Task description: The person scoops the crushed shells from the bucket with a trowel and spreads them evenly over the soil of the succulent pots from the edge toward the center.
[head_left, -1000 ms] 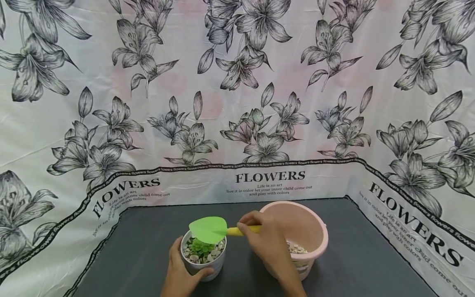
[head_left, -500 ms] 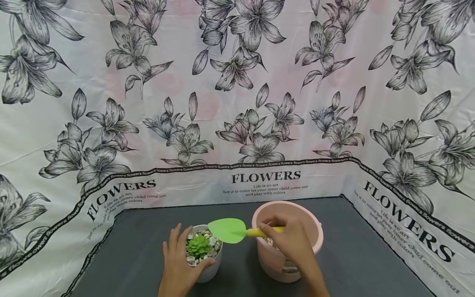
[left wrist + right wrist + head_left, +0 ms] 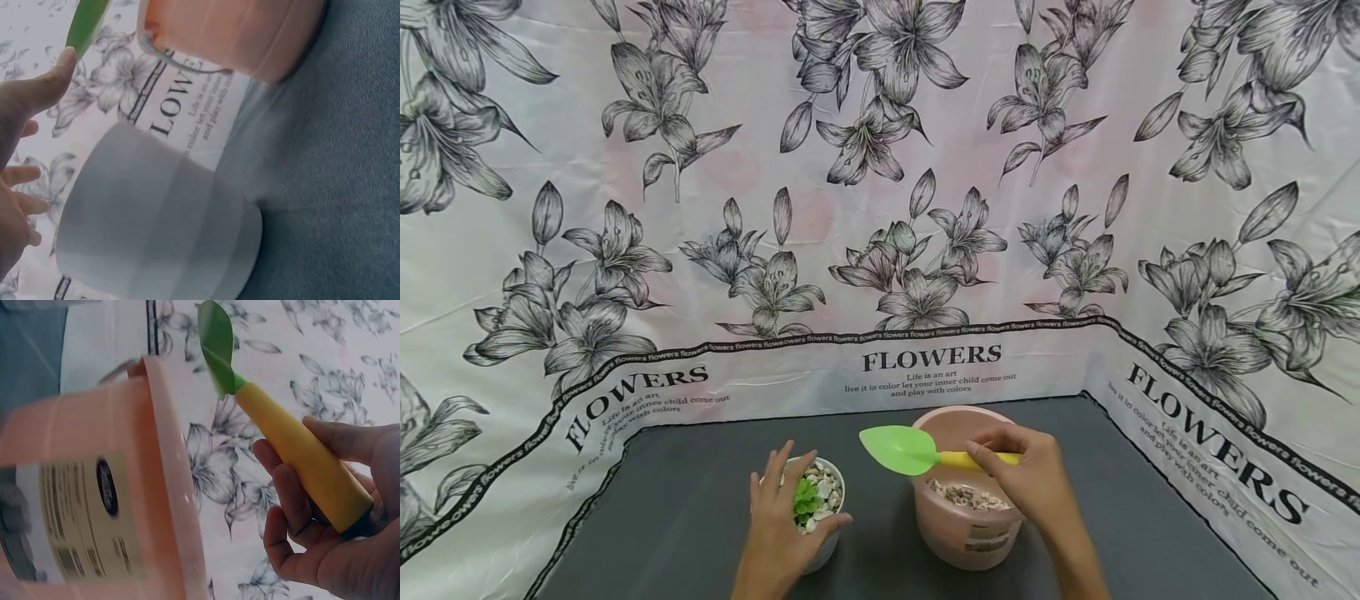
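My right hand (image 3: 1026, 471) grips the yellow handle of a small trowel (image 3: 901, 450) with a green blade. It holds the trowel above the pink bucket (image 3: 958, 542), the blade reaching out past the bucket's left rim. Pebbles (image 3: 970, 497) lie inside the bucket. A green succulent (image 3: 805, 500) grows among stones in a white pot (image 3: 825, 552). Over that pot my left hand (image 3: 778, 517) hovers with fingers spread, partly hiding the plant. In the left wrist view the hand is apart from the pot (image 3: 156, 219).
A dark grey cloth (image 3: 685, 500) covers the table. White fabric (image 3: 917, 371) printed with flowers and lettering hangs around the back and sides. The bucket carries a paper label (image 3: 87, 519) on its side.
My right hand has carried the trowel rightward, from over the pot to over the bucket. The left hand has let go of the pot and risen above it.
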A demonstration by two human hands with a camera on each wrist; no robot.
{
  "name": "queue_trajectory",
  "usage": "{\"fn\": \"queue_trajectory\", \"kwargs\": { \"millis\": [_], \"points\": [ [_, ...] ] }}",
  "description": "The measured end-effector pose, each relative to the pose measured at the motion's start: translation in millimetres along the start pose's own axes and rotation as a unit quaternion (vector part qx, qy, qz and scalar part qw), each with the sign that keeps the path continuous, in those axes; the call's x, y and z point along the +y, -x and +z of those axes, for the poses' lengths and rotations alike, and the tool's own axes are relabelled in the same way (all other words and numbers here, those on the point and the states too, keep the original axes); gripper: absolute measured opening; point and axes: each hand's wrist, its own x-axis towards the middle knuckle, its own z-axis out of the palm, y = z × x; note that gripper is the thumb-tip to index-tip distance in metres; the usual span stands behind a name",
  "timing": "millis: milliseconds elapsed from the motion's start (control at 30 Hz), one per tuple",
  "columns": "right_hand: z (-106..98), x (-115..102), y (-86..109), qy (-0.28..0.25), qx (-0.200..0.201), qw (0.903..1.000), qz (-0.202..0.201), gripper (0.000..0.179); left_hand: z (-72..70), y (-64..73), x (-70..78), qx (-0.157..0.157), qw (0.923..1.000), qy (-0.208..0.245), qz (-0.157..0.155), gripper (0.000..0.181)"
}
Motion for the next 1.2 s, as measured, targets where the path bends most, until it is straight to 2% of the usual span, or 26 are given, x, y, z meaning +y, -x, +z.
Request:
{"fn": "queue_trajectory", "kwargs": {
  "millis": [167, 300, 433, 533, 667, 767, 867, 933, 1033, 1200],
  "points": [
    [-11, 6, -2.3, 0.01, 0.01, 0.9997, -0.02, 0.011, 5.7, -7.5, 5.8, 0.005, 0.9996, -0.01, 0.026, 0.084],
    [-17, 9, -4.1, 0.018, 0.008, 0.9996, -0.02, 0.012, 9.2, -13.2, 10.7, 0.005, 0.9988, -0.007, 0.047, 0.082],
    [-22, 10, -5.0, 0.019, 0.011, 0.9995, -0.02, 0.012, 13.2, -17.4, 16.0, -0.002, 0.9984, -0.007, 0.055, 0.08],
    [-27, 11, -5.8, 0.031, 0.028, 0.9989, -0.023, 0.012, 17.0, -20.8, 19.4, -0.007, 0.9979, -0.011, 0.063, 0.08],
    [-34, 13, -7.2, 0.069, 0.047, 0.9962, -0.025, 0.01, 22.4, -23.0, 23.8, -0.016, 0.9975, -0.005, 0.069, 0.08],
    [-40, 16, -8.2, 0.118, 0.045, 0.9917, -0.025, 0.009, 26.0, -24.2, 28.6, -0.029, 0.9975, 0.014, 0.063, 0.08],
    [-43, 18, -9.9, 0.183, 0.028, 0.9821, -0.033, 0.007, 31.2, -27.0, 35.0, -0.057, 0.9963, 0.036, 0.053, 0.08],
    [-43, 21, -11.8, 0.233, 0.011, 0.9712, -0.049, 0.005, 36.5, -29.1, 39.7, -0.081, 0.9944, 0.05, 0.045, 0.079],
    [-34, 25, -15.6, 0.304, -0.004, 0.9494, -0.078, 0.004, 45.7, -30.4, 47.4, -0.12, 0.9904, 0.061, 0.028, 0.082],
    [-10, 35, -18.6, 0.39, -0.007, 0.9142, -0.112, 0.014, 64.6, -27.5, 58.6, -0.161, 0.9837, 0.077, 0.019, 0.09]
  ]
}}
